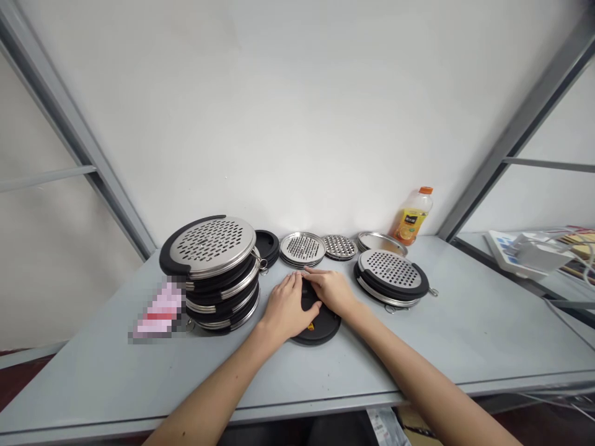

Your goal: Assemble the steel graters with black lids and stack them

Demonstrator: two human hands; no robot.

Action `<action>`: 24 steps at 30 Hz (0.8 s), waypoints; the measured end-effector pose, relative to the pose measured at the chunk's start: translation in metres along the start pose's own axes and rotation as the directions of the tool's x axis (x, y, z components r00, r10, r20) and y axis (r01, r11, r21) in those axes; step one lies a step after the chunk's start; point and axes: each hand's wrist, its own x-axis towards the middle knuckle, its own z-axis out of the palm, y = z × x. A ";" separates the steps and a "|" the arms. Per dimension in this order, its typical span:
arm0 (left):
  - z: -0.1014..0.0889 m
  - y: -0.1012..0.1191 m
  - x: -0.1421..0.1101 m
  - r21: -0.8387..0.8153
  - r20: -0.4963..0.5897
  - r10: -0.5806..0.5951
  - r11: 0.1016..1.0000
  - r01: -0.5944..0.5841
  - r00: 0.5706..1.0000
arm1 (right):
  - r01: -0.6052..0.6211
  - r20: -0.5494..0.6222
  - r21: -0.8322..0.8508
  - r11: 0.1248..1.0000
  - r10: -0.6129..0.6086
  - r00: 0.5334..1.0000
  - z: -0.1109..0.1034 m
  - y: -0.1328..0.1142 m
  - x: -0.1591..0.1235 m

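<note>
A black round grater base (320, 329) with a small orange mark lies on the table in front of me. My left hand (287, 305) grips its left and far side, fingers pointing away from me and thumb over the top face. My right hand (333, 290) holds the far right rim, its fingers reaching toward the left fingertips. The hands hide much of the far half of the base. Just beyond them lies a stack of round metal grater plates (303, 249), with a coarser grater plate (339, 246) to its right.
A tall stack of round graters (223, 272) stands left, a black ring-shaped part (266, 246) behind it. To the right are a shorter grater stack (391, 277), a shallow metal dish (382, 243), a juice bottle (413, 218) and a power strip (514, 255). A pixelated pink patch (162, 306) lies left.
</note>
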 end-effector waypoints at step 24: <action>-0.001 0.001 0.003 -0.031 0.000 0.006 1.000 -0.006 1.000 | -0.007 0.073 -0.104 0.995 0.015 0.997 0.000 -0.004 0.002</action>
